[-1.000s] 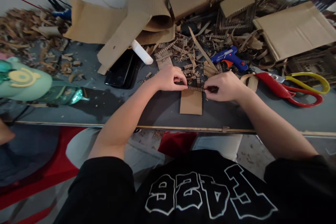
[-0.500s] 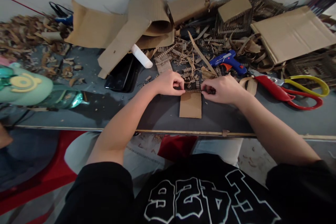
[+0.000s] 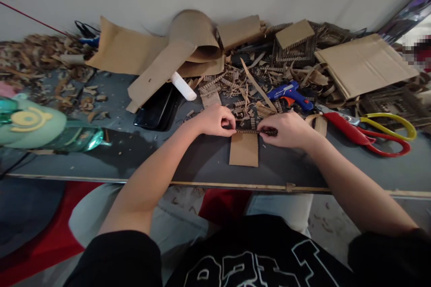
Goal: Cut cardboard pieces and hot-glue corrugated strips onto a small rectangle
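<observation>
A thin corrugated cardboard strip (image 3: 247, 132) runs along the far edge of a small flat cardboard piece (image 3: 244, 150) on the table. My left hand (image 3: 218, 120) pinches the strip at its left end, thumb and forefinger together. At the other end my right hand (image 3: 286, 128) pinches the same strip, and a dark ridged length of it shows under the curled fingers. Whether the strip is stuck to the flat piece I cannot tell. Just beyond the hands lie cardboard scraps (image 3: 240, 81) and a blue glue gun (image 3: 292, 94).
Right of my right hand lie red-and-yellow-handled scissors (image 3: 380, 131), near a large cardboard sheet (image 3: 368, 65). A black phone (image 3: 153, 112) and a white stick-like object (image 3: 183, 86) lie at left, by a rolled cardboard sheet (image 3: 191, 29). A green bottle (image 3: 50, 121) lies far left.
The whole view has shifted, so the table and hands sit lower in the picture. Both hands keep their pinch on the strip, with hardly any movement against the flat piece.
</observation>
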A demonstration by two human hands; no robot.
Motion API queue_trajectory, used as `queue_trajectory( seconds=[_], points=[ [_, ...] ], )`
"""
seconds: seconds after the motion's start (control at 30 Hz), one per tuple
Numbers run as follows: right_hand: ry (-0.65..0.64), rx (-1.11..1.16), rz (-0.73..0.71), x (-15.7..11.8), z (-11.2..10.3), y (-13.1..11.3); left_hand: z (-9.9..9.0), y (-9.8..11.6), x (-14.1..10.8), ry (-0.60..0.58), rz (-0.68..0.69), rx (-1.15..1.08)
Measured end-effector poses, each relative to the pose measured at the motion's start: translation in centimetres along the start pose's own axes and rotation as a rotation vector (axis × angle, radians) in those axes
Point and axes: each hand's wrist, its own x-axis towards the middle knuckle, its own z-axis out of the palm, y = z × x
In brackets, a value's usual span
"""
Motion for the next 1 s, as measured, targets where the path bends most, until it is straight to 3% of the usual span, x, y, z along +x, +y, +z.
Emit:
queue_trajectory(
  seconds=[0.3,0.5,0.7,0.9,1.0],
  points=[
    [0.093,0.003,-0.030,-0.1,0.9,0.1,0.5,0.0,0.0,0.054,0.066,0.054],
    [0.262,0.010,-0.138,-0.1,1.5,0.2,2.2,1.8,0.5,0.310,0.151,0.204],
    [0.439,0.028,-0.274,-0.2,1.5,-0.1,3.7,3.5,0.8,0.435,0.214,0.361],
    [0.517,0.020,-0.344,-0.1,1.5,-0.1,4.3,3.3,0.8,0.431,0.159,0.329],
    [0.586,0.001,-0.308,0.1,1.6,0.0,4.5,3.2,0.9,0.424,0.104,0.266]
  ],
)
